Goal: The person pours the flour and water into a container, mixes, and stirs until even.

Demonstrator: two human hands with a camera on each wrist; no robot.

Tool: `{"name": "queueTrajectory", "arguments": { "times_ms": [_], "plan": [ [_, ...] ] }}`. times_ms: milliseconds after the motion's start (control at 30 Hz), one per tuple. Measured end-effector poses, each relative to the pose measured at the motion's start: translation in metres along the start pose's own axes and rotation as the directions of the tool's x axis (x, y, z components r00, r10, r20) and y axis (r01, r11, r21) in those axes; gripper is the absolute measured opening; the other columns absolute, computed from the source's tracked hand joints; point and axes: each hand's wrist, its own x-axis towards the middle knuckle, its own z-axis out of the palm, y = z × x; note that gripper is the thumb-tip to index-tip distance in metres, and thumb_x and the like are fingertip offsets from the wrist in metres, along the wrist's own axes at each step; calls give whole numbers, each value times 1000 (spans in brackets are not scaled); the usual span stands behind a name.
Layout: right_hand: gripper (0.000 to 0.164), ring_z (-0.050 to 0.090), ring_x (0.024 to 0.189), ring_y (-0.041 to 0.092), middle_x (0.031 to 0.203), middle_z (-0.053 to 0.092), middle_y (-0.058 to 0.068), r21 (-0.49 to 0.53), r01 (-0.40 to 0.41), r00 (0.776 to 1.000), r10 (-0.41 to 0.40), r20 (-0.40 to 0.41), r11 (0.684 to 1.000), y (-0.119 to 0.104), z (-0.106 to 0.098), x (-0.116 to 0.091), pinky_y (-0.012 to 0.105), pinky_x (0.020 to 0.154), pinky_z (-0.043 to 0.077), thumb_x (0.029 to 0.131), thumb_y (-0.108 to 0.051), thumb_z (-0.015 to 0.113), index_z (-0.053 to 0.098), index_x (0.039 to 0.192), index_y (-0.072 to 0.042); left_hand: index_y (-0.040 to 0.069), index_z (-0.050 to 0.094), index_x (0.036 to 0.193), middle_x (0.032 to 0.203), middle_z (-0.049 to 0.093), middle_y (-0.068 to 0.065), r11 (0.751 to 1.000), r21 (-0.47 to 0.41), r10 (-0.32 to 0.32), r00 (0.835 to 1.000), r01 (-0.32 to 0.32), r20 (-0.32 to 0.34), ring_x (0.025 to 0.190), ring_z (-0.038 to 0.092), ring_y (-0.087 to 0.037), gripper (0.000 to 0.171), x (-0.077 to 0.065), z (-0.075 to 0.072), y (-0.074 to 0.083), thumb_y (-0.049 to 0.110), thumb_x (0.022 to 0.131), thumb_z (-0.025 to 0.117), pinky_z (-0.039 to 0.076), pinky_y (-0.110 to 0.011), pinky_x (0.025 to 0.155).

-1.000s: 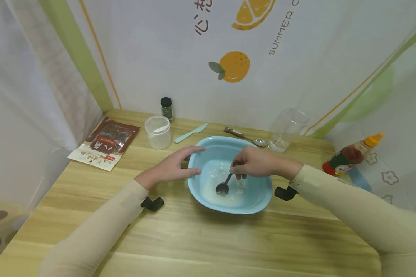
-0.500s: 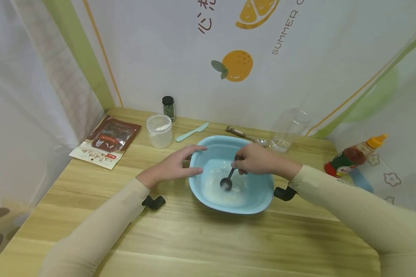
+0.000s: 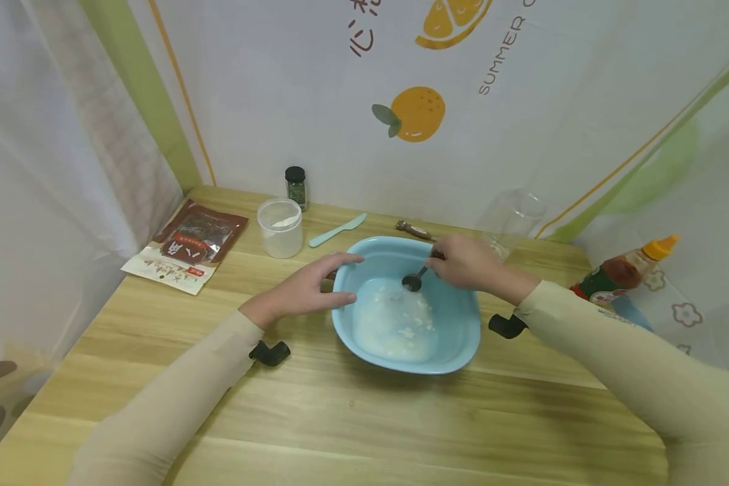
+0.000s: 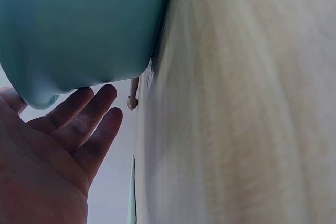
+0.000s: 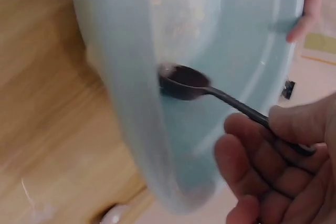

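Note:
A light-blue basin (image 3: 352, 341) on the wooden table holds cloudy white liquid (image 3: 389, 331) with small pale clumps. My left hand (image 3: 306, 287) holds its left side, thumb and forefinger over the rim. In the left wrist view the other fingers (image 4: 97, 135) lie against the outer wall under the rim. My right hand (image 3: 464, 263) pinches the handle of a dark spoon (image 3: 412, 282) between thumb and fingers. The bowl of the spoon is inside the basin near the far right part, with a little pale stuff at its tip in the right wrist view.
Behind the basin lie a pale green knife (image 3: 338, 230) and a brown-handled spoon (image 3: 414, 230), partly hidden by my right hand. A tub of white powder (image 3: 281, 236), a herb jar (image 3: 295, 187) and a brown packet (image 3: 194, 236) stand left. Right are a clear glass (image 3: 513, 219) and sauce bottle (image 3: 622, 270).
My right hand has moved the dark spoon through the liquid toward the far right side of the basin. The left hand stays at the rim.

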Motion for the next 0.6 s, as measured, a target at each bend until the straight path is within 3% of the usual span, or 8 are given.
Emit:
{"name": "queueTrajectory", "arguments": {
  "times_ms": [133,267,333,467,533,600],
  "plan": [
    [24,54,58,14,69,67,0,-10,75,993,-73,88,997,3,-6,-10,33,57,45,110,-20,70,82,93,-7,16,47,168,166,51,-9,1000,-3,2,1000,-2,5,145,57,-31,74,1,1,0,32,103,79,55,-51,114],
    [22,61,61,11,74,74,-2,90,169,961,-184,207,982,1,-7,-15,33,61,51,110,-20,69,84,97,-9,15,48,168,165,51,-10,1000,-7,3,1000,-3,3,145,58,-31,74,0,1,-1,31,103,79,54,-51,115],
    [22,61,63,12,74,74,-2,113,180,956,-201,215,977,2,-7,-15,34,63,51,110,-19,69,84,99,-7,14,48,167,165,52,-10,1000,-12,3,1000,-3,0,144,58,-31,73,0,1,-2,30,103,79,55,-51,115],
    [22,57,62,12,71,69,-4,81,141,970,-154,187,987,6,-8,-16,34,61,49,110,-17,69,82,97,-6,14,47,168,164,52,-11,1000,-20,9,1000,-9,3,144,59,-32,73,1,0,-3,30,103,79,57,-50,112],
    [22,58,63,11,71,69,-5,91,144,961,-161,225,985,6,-7,-17,33,61,49,110,-18,69,81,95,-9,13,47,168,164,52,-11,1000,-21,13,1000,-12,8,143,59,-32,74,1,0,-3,30,104,79,57,-50,112],
    [23,60,66,12,73,70,-6,136,172,937,-204,284,976,3,-4,-17,32,62,49,111,-21,69,81,94,-12,13,47,168,165,52,-11,1000,-18,14,1000,-14,9,144,59,-31,74,1,0,-3,31,104,79,56,-50,113]
  ]
}}
